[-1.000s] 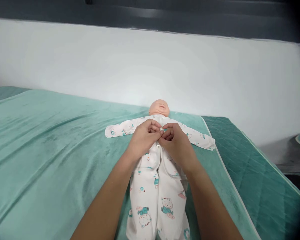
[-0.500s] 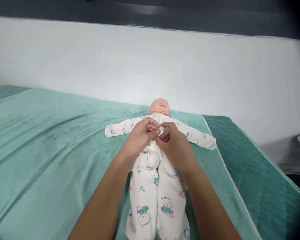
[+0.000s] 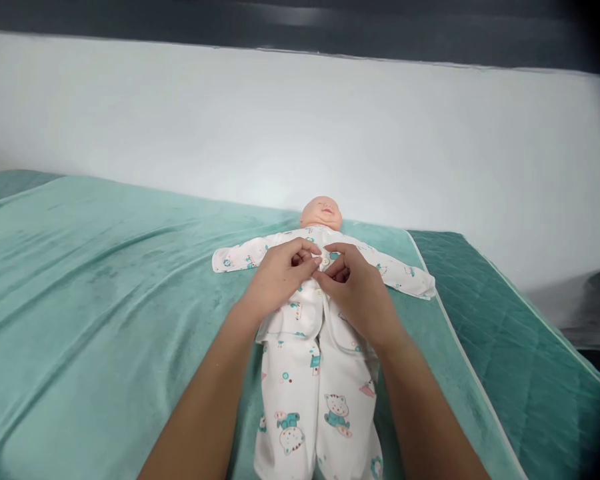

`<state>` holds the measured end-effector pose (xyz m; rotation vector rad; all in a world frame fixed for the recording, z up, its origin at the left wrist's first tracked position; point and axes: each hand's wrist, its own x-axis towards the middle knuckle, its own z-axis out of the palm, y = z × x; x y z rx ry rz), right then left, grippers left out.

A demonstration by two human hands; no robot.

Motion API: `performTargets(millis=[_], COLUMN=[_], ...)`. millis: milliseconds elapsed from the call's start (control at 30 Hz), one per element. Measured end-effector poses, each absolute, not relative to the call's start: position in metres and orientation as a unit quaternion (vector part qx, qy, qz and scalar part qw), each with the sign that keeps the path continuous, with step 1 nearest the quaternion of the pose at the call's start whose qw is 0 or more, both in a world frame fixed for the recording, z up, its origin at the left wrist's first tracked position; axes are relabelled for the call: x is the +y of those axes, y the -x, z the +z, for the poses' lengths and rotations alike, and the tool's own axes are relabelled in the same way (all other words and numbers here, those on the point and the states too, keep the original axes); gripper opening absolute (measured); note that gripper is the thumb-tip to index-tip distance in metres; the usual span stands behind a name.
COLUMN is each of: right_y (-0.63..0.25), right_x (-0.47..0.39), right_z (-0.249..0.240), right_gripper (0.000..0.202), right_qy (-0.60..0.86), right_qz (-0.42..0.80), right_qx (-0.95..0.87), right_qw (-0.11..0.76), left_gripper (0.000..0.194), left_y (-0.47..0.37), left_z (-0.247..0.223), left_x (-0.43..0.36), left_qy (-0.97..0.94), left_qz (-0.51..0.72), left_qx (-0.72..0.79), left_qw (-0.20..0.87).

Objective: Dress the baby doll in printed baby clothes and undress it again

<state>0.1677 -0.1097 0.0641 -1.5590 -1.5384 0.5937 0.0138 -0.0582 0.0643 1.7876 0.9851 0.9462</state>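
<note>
L hand [image 3: 281, 275], R hand [image 3: 359, 288] at shirt [image 3: 293, 321], nr btn [image 3: 325, 262].

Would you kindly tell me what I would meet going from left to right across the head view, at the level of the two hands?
One white printed sleeve, the left hand, the right hand, the other white printed sleeve, the dark green quilted mat.

Trousers [image 3: 291, 377] cut off by the bottom edge, jacket [image 3: 285, 319] partly hidden behind fingers [image 3: 307, 268]
</note>
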Motion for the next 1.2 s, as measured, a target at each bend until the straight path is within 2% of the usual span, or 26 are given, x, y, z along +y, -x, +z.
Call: performTargets(millis=[267, 800, 867, 933, 1067, 1200], right_y=[-0.169, -0.18, -0.182, -0.181, -0.172, -0.166], right_x=[-0.108, -0.113, -0.12, -0.129, -0.143, -0.144], right_z=[0.062, 0.068, 0.076, 0.084, 0.089, 0.085], right_gripper=[0.037, 0.021, 0.026, 0.032, 0.028, 0.022], right_qy=[0.617, 0.583, 0.614, 0.644, 0.689, 0.693], right_qz=[0.24, 0.311, 0.275, 0.231, 0.144, 0.099], right_qx=[-0.616, -0.573, -0.592, -0.633, -0.68, -0.692], right_qw=[0.427, 0.486, 0.444, 0.362, 0.205, 0.178], left_gripper=[0.013, 0.02, 0.023, 0.024, 0.018, 0.012], left_y=[-0.019, -0.006, 0.0, 0.005, 0.007, 0.005], left_z=[0.062, 0.071, 0.077, 0.081, 0.084, 0.083], left_x=[-0.057, -0.058, -0.061, -0.063, -0.065, -0.065], left_qy=[-0.714, -0.697, -0.715, -0.738, -0.787, -0.82], left_qz=[0.397, 0.381, 0.344, 0.297, 0.229, 0.228], left_qx=[0.413, 0.383, 0.382, 0.38, 0.359, 0.343], left_qw=[0.402, 0.473, 0.474, 0.472, 0.447, 0.397])
